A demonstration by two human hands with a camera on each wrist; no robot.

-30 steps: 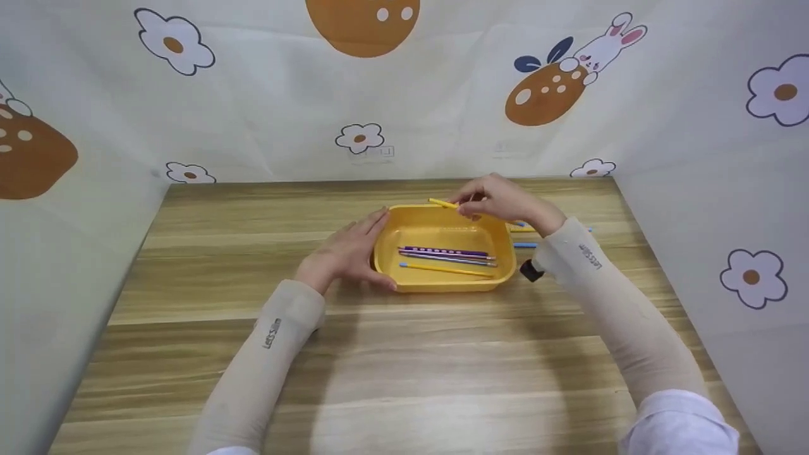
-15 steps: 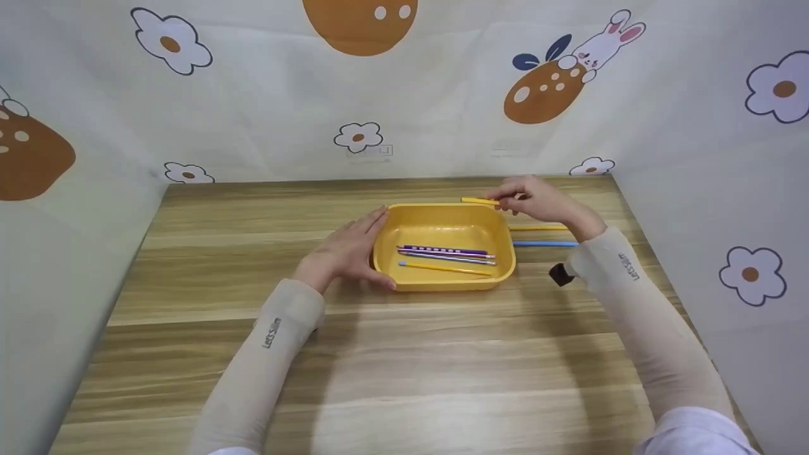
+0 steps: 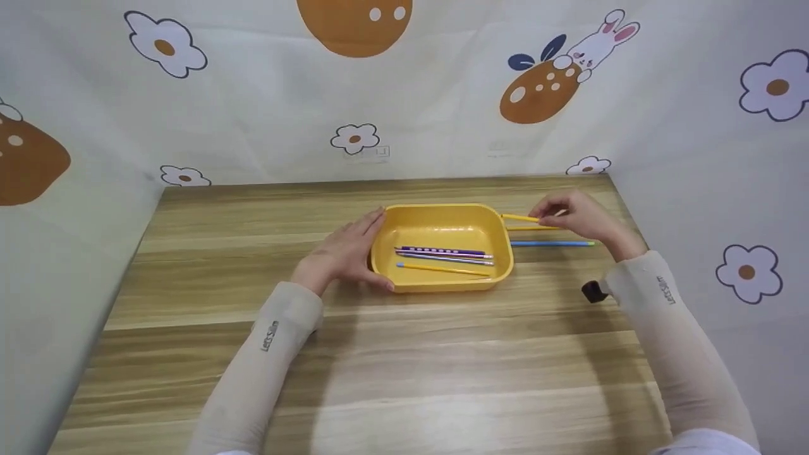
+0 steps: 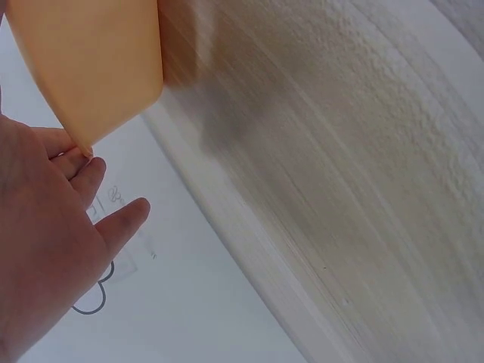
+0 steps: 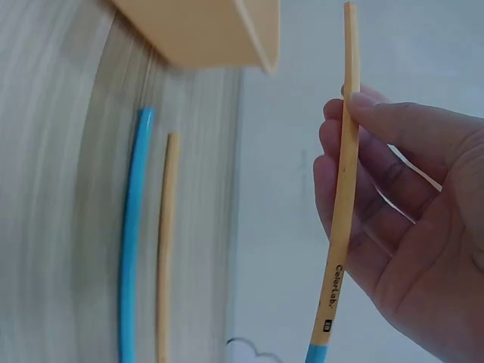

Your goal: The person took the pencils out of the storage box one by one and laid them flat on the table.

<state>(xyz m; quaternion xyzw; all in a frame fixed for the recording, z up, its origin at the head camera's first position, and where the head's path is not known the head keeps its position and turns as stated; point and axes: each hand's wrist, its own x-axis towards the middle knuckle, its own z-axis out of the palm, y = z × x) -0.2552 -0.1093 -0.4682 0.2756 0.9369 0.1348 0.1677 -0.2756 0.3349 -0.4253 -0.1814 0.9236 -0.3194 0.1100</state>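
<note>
Stripy wood makes up the tabletop (image 3: 442, 366), and a white cloth (image 3: 436, 76) with flowers and a bunny hangs behind the yellow tub (image 3: 442, 218). The left hand (image 3: 346, 254) lies against one short side of the tub, its fingers mostly straight. Past the other short side, the right hand (image 3: 576, 216) pinches a thin yellow pencil (image 5: 344, 197) near its bare end (image 5: 352, 13), thumb against fingers. That pencil is up in the air by the tub's far corner, near a second yellow pencil (image 3: 528, 229) and a blue pencil (image 3: 551, 243). It could slip and drop beside the tub, because the pinch is small and close to one end; a wide swing could also bump the tub's rim. Its long line runs sideways, nearly the same way as the tub's long sides, with the bare end pointing at the tub and the blue end (image 5: 316, 354) pointing away.
</note>
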